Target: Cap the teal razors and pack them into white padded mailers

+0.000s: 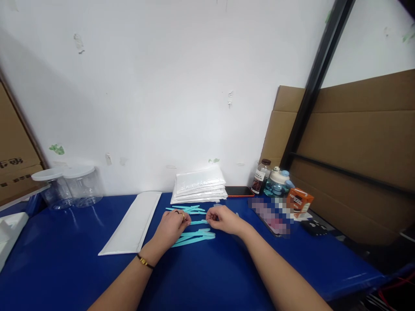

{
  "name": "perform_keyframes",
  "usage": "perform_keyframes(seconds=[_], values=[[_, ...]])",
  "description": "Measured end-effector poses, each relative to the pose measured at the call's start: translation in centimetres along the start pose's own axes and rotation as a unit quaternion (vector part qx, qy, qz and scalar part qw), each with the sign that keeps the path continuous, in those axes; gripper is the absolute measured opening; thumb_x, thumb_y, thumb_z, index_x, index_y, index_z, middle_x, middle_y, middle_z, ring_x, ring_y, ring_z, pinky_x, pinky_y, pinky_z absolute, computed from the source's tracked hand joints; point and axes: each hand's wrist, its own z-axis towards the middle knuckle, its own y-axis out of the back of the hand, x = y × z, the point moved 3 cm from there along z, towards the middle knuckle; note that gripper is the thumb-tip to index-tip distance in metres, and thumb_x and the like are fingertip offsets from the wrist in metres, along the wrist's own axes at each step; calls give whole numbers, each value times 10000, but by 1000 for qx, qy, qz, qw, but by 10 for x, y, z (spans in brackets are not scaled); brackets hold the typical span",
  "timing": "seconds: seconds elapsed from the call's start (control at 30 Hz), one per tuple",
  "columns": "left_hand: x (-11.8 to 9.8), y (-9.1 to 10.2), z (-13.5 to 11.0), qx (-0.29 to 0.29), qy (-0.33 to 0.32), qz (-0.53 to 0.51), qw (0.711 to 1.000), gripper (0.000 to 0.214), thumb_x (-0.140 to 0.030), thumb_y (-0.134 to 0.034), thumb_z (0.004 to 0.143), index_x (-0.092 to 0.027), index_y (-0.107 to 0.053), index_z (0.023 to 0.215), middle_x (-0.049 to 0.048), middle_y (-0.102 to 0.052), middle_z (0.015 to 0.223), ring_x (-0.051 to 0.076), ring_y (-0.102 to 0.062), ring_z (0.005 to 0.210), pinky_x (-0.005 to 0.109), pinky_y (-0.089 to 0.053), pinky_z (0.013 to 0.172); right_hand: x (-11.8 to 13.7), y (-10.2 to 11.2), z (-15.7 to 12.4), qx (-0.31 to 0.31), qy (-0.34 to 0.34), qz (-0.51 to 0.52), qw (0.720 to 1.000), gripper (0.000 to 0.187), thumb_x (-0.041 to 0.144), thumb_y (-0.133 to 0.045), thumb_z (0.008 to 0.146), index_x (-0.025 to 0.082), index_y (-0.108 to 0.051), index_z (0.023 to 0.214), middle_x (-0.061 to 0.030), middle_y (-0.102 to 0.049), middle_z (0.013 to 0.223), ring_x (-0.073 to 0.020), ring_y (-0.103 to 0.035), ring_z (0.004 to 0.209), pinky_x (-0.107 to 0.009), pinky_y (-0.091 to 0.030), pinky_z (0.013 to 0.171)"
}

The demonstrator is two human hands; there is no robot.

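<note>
Between my two hands is a slim turquoise eyebrow razor [198,222], held level just above the blue table. My left hand [172,223] pinches its left end, and my right hand [224,218] has closed fingertips on its right end. Behind the hands lies a loose group of similar razors [186,209]. More of them [196,237] lie fanned out in front, partly covered by my left hand. A white padded envelope [132,224] rests flat to the left of my left hand.
A stack of white padded envelopes [199,183] sits against the wall. Clear lidded jars [82,188] stand back left. To the right are a phone [240,191], a brown-capped bottle [261,177], a teal water bottle [276,183], an orange box [300,201] and a black object [314,226].
</note>
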Motion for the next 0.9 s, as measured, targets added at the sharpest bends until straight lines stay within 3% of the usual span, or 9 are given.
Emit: perform_keyframes(seconds=[0.1,0.27,0.37,0.47,0.6,0.7,0.9], values=[[3,-4,0,22,6,2,1000,183,-317,-463,849,-273,-639,828,-25,-657,862,166,-556,889,307,-312,794,-3,10,-3,7,-10,4,1000,141,211,-533,785,168,-659,831,-7,-627,695,-117,-552,613,-197,-406,561],[18,-4,2,-35,45,70,996,280,-322,-421,877,-313,-596,1095,13,-603,1089,203,-495,1010,311,-343,786,-29,58,-23,-92,-60,-58,992,211,122,-510,747,187,-669,869,-24,-653,860,-135,-567,719,-225,-428,647],[25,-7,3,-38,45,107,993,304,-297,-392,889,-322,-593,1116,22,-589,1097,214,-465,1017,318,-347,778,-47,72,-35,-49,-114,-101,987,340,12,-523,630,197,-677,871,-19,-628,899,-118,-560,686,-206,-423,616],[27,-10,4,-37,44,127,990,320,-289,-395,888,-327,-576,1148,30,-576,1101,220,-444,1019,324,-345,771,-57,69,-40,2,-152,-138,979,422,-40,-519,559,202,-687,862,-22,-618,910,-108,-551,664,-189,-403,579],[26,-9,4,-26,61,129,989,309,-305,-435,871,-315,-574,1146,44,-566,1087,225,-434,1014,328,-340,773,-62,58,-35,29,-188,-110,976,222,45,-582,606,173,-675,763,-17,-631,739,-119,-548,616,-191,-386,532],[24,-7,4,-30,63,112,991,248,-315,-458,862,-277,-605,1059,49,-571,1049,225,-435,1010,331,-333,784,-60,49,-30,23,-200,-93,975,114,103,-603,608,168,-645,690,-5,-612,627,-119,-522,537,-204,-359,479],[19,-4,5,-47,42,103,993,204,-281,-427,883,-227,-619,840,43,-577,930,208,-448,967,332,-309,771,-53,32,-18,-27,-149,-109,982,116,56,-581,535,166,-575,571,19,-561,540,-101,-477,479,-202,-307,443]])
